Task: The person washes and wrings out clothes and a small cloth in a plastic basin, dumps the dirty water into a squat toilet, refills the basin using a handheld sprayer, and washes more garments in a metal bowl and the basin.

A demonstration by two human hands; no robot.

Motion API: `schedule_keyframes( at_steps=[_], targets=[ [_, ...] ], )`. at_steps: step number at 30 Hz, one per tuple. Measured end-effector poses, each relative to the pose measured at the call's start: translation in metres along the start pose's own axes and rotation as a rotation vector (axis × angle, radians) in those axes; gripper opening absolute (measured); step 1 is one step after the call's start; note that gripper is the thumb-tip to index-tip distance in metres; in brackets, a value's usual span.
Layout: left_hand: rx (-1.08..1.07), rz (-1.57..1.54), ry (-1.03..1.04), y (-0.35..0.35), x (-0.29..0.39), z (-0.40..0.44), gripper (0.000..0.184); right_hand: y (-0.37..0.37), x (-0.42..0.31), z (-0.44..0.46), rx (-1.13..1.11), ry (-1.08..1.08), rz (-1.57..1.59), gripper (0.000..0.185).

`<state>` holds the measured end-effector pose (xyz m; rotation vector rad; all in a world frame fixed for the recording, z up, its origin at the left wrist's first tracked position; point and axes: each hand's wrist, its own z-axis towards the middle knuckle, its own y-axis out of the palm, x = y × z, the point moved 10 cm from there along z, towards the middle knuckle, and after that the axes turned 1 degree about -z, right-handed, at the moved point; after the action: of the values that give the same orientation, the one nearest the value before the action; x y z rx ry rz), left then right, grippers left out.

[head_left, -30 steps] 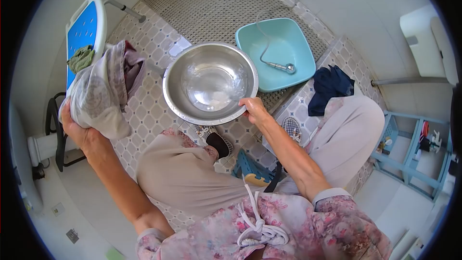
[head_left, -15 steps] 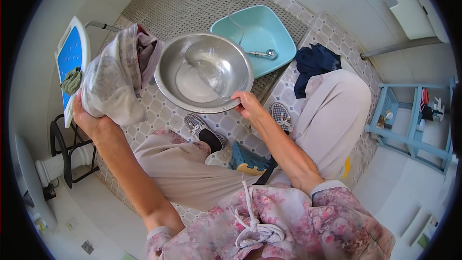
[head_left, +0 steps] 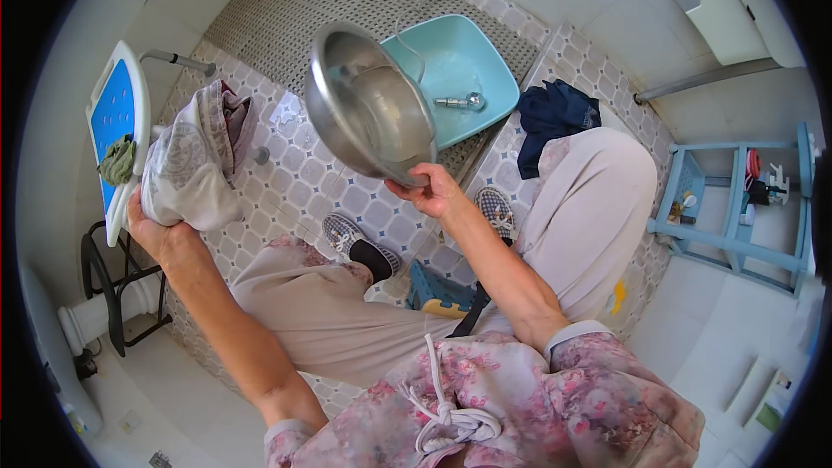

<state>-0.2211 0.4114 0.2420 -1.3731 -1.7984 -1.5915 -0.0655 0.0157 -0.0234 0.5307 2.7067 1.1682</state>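
Note:
My right hand point(head_left: 429, 192) grips the near rim of a steel basin point(head_left: 360, 121), which is tilted up on its side, its inside facing right. Some liquid seems to lie in the basin. With its fingers under a bundle of wet-looking pale patterned cloth point(head_left: 191, 165), my left hand point(head_left: 154, 230) holds the cloth up beside a blue-and-white seat point(head_left: 121, 108). Behind the steel basin stands a teal plastic basin point(head_left: 472, 52), with a chrome shower head point(head_left: 461, 101) lying in it.
Dark navy cloth point(head_left: 555, 121) lies on a tiled ledge by my right knee. A green rag point(head_left: 117, 160) rests on the seat's edge. At right stands a blue shelf rack point(head_left: 737, 208). Grey matting point(head_left: 329, 0) covers the floor at the back.
The steel basin has gone from nearly level to steeply tilted, its left side raised. My right hand has turned with it. The left hand still holds the cloth, and wet floor now shows between.

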Motion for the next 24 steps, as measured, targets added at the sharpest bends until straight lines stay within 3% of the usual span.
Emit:
schedule_keyframes(
  at_steps=[5, 12, 14, 20, 23, 24],
  targets=[
    [0.0, 0.017, 0.014, -0.008, 0.007, 0.0, 0.034, 0.013, 0.009, 0.003, -0.142, 0.187, 0.293, 0.048],
    [-0.012, -0.015, -0.005, 0.001, 0.009, -0.012, 0.034, 0.06, 0.009, -0.005, -0.456, 0.254, 0.458, 0.043],
    [0.078, -0.001, 0.016, 0.003, 0.01, -0.024, 0.036, 0.078, 0.01, -0.008, -0.539, 0.28, 0.5, 0.042],
    [0.088, -0.013, 0.093, 0.005, 0.023, -0.027, 0.046, 0.079, 0.025, 0.006, -0.391, 0.292, 0.327, 0.042],
    [0.107, -0.026, 0.16, -0.005, 0.041, -0.025, 0.047, 0.047, 0.039, 0.014, -0.074, 0.202, 0.055, 0.036],
    [0.125, -0.031, 0.188, -0.01, 0.047, -0.024, 0.047, 0.019, 0.041, 0.042, -0.033, 0.137, -0.056, 0.025]
  ],
)
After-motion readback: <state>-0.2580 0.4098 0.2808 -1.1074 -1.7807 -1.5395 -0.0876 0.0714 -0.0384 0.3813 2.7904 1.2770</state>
